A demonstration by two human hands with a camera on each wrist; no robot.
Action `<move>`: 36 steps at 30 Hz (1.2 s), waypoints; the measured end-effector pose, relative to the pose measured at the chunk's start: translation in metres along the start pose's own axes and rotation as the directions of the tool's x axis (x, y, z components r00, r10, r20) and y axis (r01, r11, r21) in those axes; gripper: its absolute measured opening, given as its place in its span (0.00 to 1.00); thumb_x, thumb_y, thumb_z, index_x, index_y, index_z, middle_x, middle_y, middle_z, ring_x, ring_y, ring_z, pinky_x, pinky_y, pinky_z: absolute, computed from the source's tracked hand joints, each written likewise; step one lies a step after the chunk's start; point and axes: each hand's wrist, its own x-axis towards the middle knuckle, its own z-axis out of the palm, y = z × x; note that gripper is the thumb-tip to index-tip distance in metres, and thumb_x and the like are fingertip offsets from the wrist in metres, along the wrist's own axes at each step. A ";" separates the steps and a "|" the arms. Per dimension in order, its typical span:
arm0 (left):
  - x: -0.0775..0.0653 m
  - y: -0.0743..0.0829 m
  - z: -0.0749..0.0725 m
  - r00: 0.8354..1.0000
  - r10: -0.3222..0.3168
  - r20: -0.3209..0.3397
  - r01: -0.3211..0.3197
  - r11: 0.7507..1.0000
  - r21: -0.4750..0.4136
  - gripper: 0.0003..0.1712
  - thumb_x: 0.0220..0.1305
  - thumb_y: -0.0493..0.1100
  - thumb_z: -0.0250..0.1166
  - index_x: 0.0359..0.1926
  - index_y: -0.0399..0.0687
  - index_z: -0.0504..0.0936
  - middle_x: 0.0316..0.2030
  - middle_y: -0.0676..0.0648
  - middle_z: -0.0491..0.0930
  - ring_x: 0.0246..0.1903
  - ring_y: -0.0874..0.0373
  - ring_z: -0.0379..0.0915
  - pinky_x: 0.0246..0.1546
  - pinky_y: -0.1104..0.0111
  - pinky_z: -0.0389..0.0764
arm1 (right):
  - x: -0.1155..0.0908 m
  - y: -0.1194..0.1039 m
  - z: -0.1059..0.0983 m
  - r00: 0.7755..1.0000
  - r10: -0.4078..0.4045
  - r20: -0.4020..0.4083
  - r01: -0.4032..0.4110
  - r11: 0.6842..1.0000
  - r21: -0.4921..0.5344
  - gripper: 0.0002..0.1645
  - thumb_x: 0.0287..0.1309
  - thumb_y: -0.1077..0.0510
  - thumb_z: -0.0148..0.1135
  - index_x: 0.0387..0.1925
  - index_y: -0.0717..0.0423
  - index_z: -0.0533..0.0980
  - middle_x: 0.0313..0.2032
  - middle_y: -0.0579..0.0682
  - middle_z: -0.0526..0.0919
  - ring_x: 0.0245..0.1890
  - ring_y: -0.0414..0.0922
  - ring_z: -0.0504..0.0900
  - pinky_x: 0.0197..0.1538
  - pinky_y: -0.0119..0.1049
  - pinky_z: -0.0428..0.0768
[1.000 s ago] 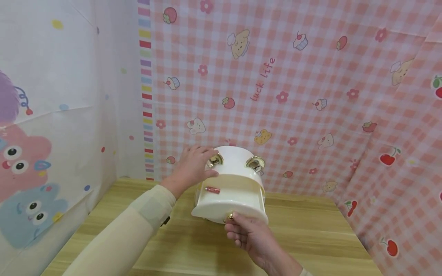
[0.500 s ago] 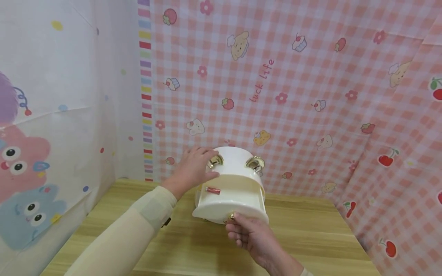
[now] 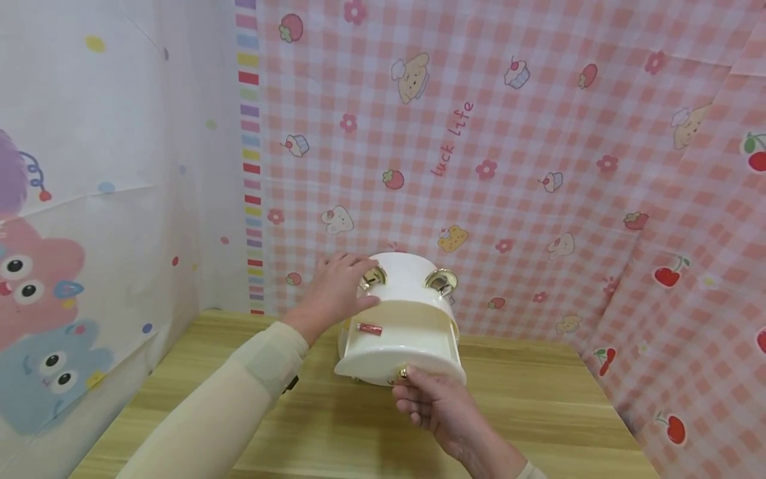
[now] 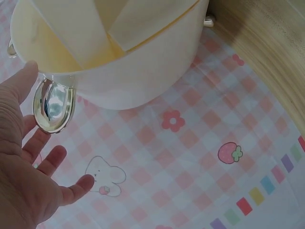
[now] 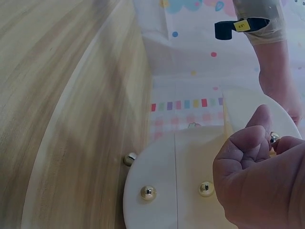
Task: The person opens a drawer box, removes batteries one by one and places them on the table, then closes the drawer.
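A white rounded storage box [image 3: 402,276] with gold ear-shaped loops stands on the table in the head view. Its upper drawer [image 3: 383,362] is pulled out, and a small red cylinder with a pale end [image 3: 369,328] lies inside on the left. My right hand [image 3: 439,409] pinches the drawer's gold knob [image 3: 403,372] between thumb and forefinger. At the box's left side, my left hand [image 3: 338,289] touches it beside the left gold loop [image 4: 55,105]. The left wrist view shows that thumb at the rim and the other fingers loosely spread, partly hidden by the loop.
Lower on the box front are more gold knobs [image 5: 148,193], with a small gold foot [image 5: 129,159] at its base. A pink checked cloth [image 3: 509,133] hangs close behind, and white printed cloth [image 3: 102,266] on the left. The wood-grain table [image 3: 538,406] extends around the box.
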 end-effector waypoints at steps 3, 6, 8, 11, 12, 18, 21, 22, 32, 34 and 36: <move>-0.001 -0.001 0.001 1.000 -0.002 0.000 0.002 1.000 -0.006 0.45 0.66 0.64 0.74 0.78 0.56 0.71 0.76 0.45 0.73 0.78 0.40 0.63 0.81 0.33 0.56 | -0.001 0.000 -0.001 1.000 -0.002 -0.001 0.002 1.000 -0.004 0.17 0.79 0.45 0.59 0.41 0.50 0.86 0.32 0.38 0.93 0.32 0.31 0.89 0.34 0.24 0.80; -0.001 -0.001 0.001 1.000 -0.002 0.002 0.002 1.000 -0.015 0.45 0.66 0.63 0.74 0.78 0.55 0.71 0.76 0.45 0.72 0.78 0.40 0.63 0.81 0.32 0.55 | -0.001 0.001 -0.001 1.000 -0.002 -0.004 0.002 1.000 -0.004 0.17 0.79 0.45 0.59 0.42 0.50 0.86 0.32 0.38 0.93 0.32 0.31 0.88 0.34 0.24 0.80; -0.002 -0.001 0.001 1.000 -0.005 0.007 0.005 1.000 -0.019 0.45 0.66 0.63 0.74 0.78 0.56 0.71 0.76 0.45 0.72 0.78 0.40 0.63 0.81 0.32 0.54 | -0.002 0.001 -0.001 1.000 0.000 0.000 0.000 1.000 -0.004 0.17 0.79 0.44 0.59 0.42 0.51 0.86 0.32 0.38 0.93 0.32 0.32 0.89 0.35 0.24 0.80; -0.002 -0.002 0.002 1.000 -0.007 0.014 0.007 1.000 -0.026 0.45 0.67 0.63 0.74 0.78 0.56 0.71 0.77 0.45 0.72 0.78 0.40 0.62 0.81 0.33 0.55 | -0.002 0.001 -0.001 1.000 0.009 0.007 -0.009 1.000 -0.009 0.18 0.78 0.44 0.60 0.43 0.52 0.87 0.32 0.38 0.93 0.32 0.32 0.89 0.36 0.25 0.81; -0.002 -0.002 0.002 1.000 -0.008 0.014 0.008 0.999 -0.031 0.45 0.66 0.63 0.74 0.78 0.56 0.71 0.77 0.45 0.72 0.79 0.40 0.62 0.81 0.33 0.54 | -0.003 0.001 -0.001 1.000 0.010 0.013 -0.010 1.000 -0.011 0.19 0.78 0.44 0.60 0.44 0.52 0.87 0.32 0.39 0.93 0.32 0.32 0.89 0.36 0.25 0.81; -0.002 -0.002 0.002 1.000 -0.001 0.003 0.001 0.999 -0.044 0.44 0.66 0.62 0.75 0.77 0.56 0.72 0.76 0.45 0.73 0.78 0.40 0.63 0.81 0.34 0.55 | -0.004 0.000 -0.003 1.000 0.010 0.026 -0.010 1.000 -0.016 0.19 0.79 0.45 0.59 0.43 0.52 0.87 0.31 0.38 0.92 0.32 0.32 0.88 0.36 0.24 0.80; -0.002 -0.001 0.001 1.000 0.000 0.004 0.000 0.999 -0.038 0.44 0.66 0.63 0.75 0.77 0.56 0.73 0.76 0.45 0.73 0.78 0.40 0.63 0.81 0.34 0.56 | -0.004 0.001 -0.003 1.000 0.010 0.021 -0.010 1.000 -0.014 0.18 0.79 0.46 0.58 0.42 0.51 0.87 0.31 0.38 0.92 0.31 0.31 0.88 0.35 0.24 0.80; -0.002 -0.001 0.001 1.000 0.001 0.003 -0.001 0.999 -0.035 0.44 0.66 0.63 0.75 0.77 0.56 0.73 0.76 0.45 0.73 0.78 0.40 0.63 0.81 0.33 0.56 | -0.004 0.002 -0.002 1.000 0.010 0.020 -0.010 1.000 -0.013 0.18 0.79 0.46 0.58 0.42 0.52 0.87 0.31 0.38 0.92 0.31 0.31 0.88 0.35 0.24 0.80; -0.002 -0.002 0.003 1.000 0.008 0.011 -0.008 0.999 -0.033 0.45 0.66 0.63 0.74 0.78 0.57 0.72 0.76 0.45 0.72 0.78 0.40 0.63 0.80 0.31 0.54 | -0.012 -0.006 -0.012 0.998 0.043 0.038 -0.035 0.982 -0.184 0.24 0.77 0.39 0.59 0.46 0.54 0.86 0.32 0.39 0.92 0.32 0.34 0.89 0.37 0.27 0.82; -0.001 -0.003 0.002 1.000 0.009 0.008 -0.009 0.999 -0.037 0.45 0.66 0.63 0.75 0.78 0.57 0.71 0.77 0.45 0.72 0.78 0.39 0.63 0.81 0.30 0.53 | -0.016 -0.016 -0.015 0.998 0.025 0.057 -0.010 0.969 -0.247 0.22 0.78 0.40 0.59 0.43 0.54 0.86 0.32 0.40 0.92 0.31 0.34 0.88 0.36 0.28 0.81; 0.000 -0.003 0.001 1.000 0.010 0.004 -0.010 0.999 -0.041 0.45 0.66 0.63 0.75 0.78 0.56 0.71 0.77 0.44 0.72 0.78 0.39 0.63 0.81 0.30 0.53 | -0.021 -0.031 -0.016 0.998 -0.007 0.068 0.027 0.952 -0.306 0.21 0.78 0.43 0.60 0.42 0.55 0.85 0.31 0.40 0.91 0.31 0.35 0.87 0.36 0.28 0.81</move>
